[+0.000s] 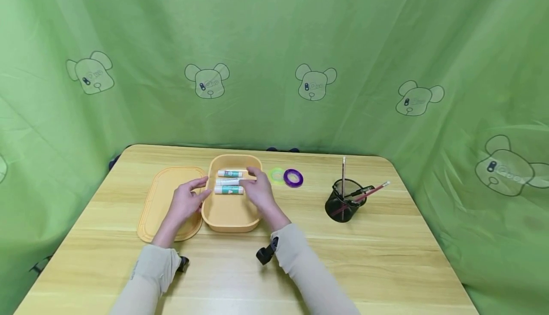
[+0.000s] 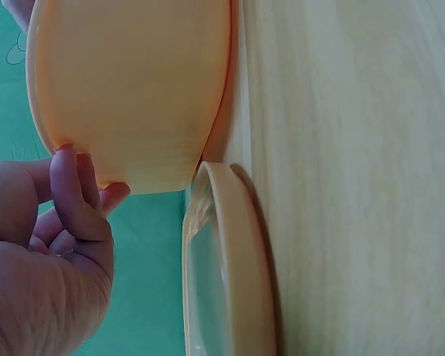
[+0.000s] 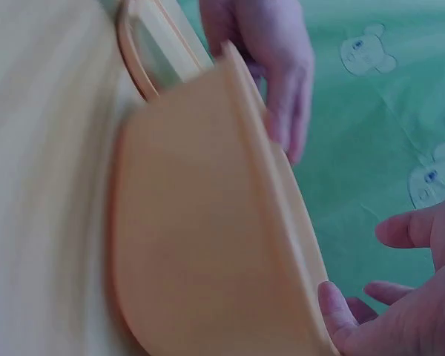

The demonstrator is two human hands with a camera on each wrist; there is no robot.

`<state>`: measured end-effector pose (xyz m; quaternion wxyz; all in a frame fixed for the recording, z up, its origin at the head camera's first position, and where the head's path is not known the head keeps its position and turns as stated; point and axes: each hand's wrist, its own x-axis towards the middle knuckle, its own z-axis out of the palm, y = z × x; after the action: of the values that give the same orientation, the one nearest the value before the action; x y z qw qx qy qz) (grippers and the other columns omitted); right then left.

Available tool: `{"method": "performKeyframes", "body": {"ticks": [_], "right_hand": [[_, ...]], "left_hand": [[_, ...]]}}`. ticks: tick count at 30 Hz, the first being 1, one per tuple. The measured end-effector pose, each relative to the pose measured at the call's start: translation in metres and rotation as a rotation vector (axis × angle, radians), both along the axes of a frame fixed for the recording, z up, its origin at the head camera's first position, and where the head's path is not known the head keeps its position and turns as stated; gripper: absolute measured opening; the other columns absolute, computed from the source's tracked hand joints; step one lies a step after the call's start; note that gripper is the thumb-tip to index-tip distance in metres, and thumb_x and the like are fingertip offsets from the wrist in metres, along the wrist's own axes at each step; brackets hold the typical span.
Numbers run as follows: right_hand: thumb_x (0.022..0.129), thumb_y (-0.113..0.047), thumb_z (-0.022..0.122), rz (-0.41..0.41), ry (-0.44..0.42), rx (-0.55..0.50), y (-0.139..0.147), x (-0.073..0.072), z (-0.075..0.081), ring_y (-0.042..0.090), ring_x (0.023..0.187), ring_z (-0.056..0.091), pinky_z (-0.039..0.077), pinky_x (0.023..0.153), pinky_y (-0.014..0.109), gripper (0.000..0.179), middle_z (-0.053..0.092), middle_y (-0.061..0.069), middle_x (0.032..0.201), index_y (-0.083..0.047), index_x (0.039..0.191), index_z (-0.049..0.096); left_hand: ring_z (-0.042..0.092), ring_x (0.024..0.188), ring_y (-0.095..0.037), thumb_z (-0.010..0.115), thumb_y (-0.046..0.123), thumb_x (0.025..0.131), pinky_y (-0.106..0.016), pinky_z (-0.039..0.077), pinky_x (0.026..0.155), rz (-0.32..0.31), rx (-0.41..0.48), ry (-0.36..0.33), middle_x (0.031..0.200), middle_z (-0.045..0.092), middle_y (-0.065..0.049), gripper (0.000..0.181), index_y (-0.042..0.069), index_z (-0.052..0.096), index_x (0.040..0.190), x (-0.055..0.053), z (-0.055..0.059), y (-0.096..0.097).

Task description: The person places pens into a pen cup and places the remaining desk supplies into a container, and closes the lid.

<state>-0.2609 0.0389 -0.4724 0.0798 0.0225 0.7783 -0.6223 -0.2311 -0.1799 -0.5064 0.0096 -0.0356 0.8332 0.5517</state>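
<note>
An orange-yellow plastic box [image 1: 229, 215] stands on the table with its inside facing up. Three glue sticks [image 1: 228, 189] with white and teal wrappers lie side by side in it. At the left wall, my left hand [image 1: 186, 203] holds the box's edge, thumb at the rim and a fingertip lower on the outer wall [image 2: 141, 111]. My right hand [image 1: 259, 193] reaches over the right rim, fingers spread close by the right ends of the glue sticks. In the right wrist view the right hand [image 3: 415, 304] has its thumb and fingers apart beside the rim.
Left of the box lies its flat lid [image 1: 165, 196]. A pale green ring [image 1: 276, 169] and a purple ring [image 1: 299, 184], like tape rolls, lie to its right. Farther right stands a black mesh pen cup [image 1: 336, 212] with pencils. Behind hangs a green curtain [image 1: 257, 119].
</note>
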Motion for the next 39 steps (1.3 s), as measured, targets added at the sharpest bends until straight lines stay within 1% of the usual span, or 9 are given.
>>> {"method": "performKeyframes", "body": {"ticks": [5,8,11,16,20,24,28,33,39], "right_hand": [[0.097,-0.006,0.066,-0.057,0.032,-0.030,0.025,-0.015,0.003,0.030,0.126,0.059,0.054,0.106,0.042,0.053,0.051,0.018,0.151,-0.006,0.148,0.053],[0.097,-0.006,0.066,-0.089,0.072,-0.015,0.044,-0.025,0.001,0.031,0.128,0.058,0.054,0.107,0.043,0.051,0.054,0.017,0.149,-0.006,0.147,0.055],[0.097,-0.007,0.067,-0.117,0.091,0.009,0.064,-0.036,-0.004,0.033,0.132,0.054,0.052,0.109,0.046,0.053,0.053,0.017,0.149,-0.006,0.148,0.054],[0.098,-0.012,0.066,-0.154,0.068,0.072,0.093,-0.048,-0.017,0.035,0.141,0.045,0.050,0.111,0.046,0.058,0.047,0.016,0.156,-0.010,0.154,0.048],[0.097,-0.013,0.068,-0.149,0.042,0.117,0.109,-0.054,-0.027,0.038,0.149,0.037,0.049,0.113,0.049,0.067,0.038,0.016,0.163,-0.013,0.158,0.042],[0.095,-0.013,0.072,-0.119,0.014,0.142,0.120,-0.057,-0.035,0.042,0.149,0.035,0.042,0.119,0.053,0.076,0.030,0.020,0.167,-0.017,0.162,0.036],[0.094,-0.012,0.075,-0.082,-0.017,0.194,0.130,-0.059,-0.043,0.044,0.150,0.033,0.035,0.123,0.056,0.085,0.027,0.022,0.168,-0.020,0.165,0.028],[0.091,-0.011,0.077,-0.068,-0.033,0.276,0.138,-0.061,-0.052,0.043,0.153,0.028,0.027,0.127,0.055,0.090,0.029,0.020,0.168,-0.014,0.165,0.025],[0.090,-0.012,0.079,-0.062,0.006,0.370,0.142,-0.065,-0.061,0.045,0.150,0.033,0.027,0.127,0.055,0.086,0.039,0.023,0.161,-0.008,0.162,0.032]], "left_hand": [[0.052,0.048,-0.010,0.068,0.012,0.101,-0.021,0.046,0.043,0.000,0.005,-0.001,0.144,0.061,-0.022,0.049,0.006,0.056,0.147,0.000,0.000,0.000],[0.052,0.048,-0.009,0.068,0.013,0.101,-0.021,0.046,0.042,-0.003,0.009,-0.004,0.144,0.061,-0.022,0.049,0.006,0.056,0.148,0.000,0.000,0.000],[0.052,0.048,-0.010,0.068,0.012,0.101,-0.021,0.046,0.042,-0.006,0.014,0.001,0.144,0.061,-0.022,0.049,0.006,0.056,0.148,0.000,-0.001,-0.001],[0.052,0.047,-0.009,0.068,0.013,0.101,-0.020,0.046,0.042,-0.008,0.017,0.000,0.144,0.061,-0.022,0.049,0.006,0.055,0.148,0.000,-0.001,-0.002],[0.052,0.047,-0.009,0.068,0.014,0.101,-0.020,0.045,0.042,-0.010,0.013,-0.001,0.144,0.061,-0.021,0.049,0.007,0.056,0.148,0.001,-0.001,-0.002],[0.052,0.048,-0.010,0.068,0.013,0.101,-0.021,0.046,0.042,-0.015,0.016,0.008,0.144,0.061,-0.021,0.050,0.007,0.056,0.148,0.000,-0.002,-0.002],[0.052,0.047,-0.010,0.068,0.013,0.101,-0.021,0.047,0.042,-0.014,0.012,0.010,0.143,0.062,-0.022,0.049,0.006,0.056,0.148,0.000,-0.003,-0.001],[0.052,0.046,-0.011,0.068,0.013,0.101,-0.022,0.046,0.041,-0.012,0.000,0.014,0.142,0.062,-0.023,0.049,0.005,0.056,0.147,-0.001,-0.003,0.000],[0.051,0.047,-0.010,0.068,0.014,0.101,-0.020,0.046,0.042,-0.010,0.009,0.007,0.144,0.062,-0.021,0.049,0.008,0.056,0.148,-0.001,-0.002,-0.002]]}}
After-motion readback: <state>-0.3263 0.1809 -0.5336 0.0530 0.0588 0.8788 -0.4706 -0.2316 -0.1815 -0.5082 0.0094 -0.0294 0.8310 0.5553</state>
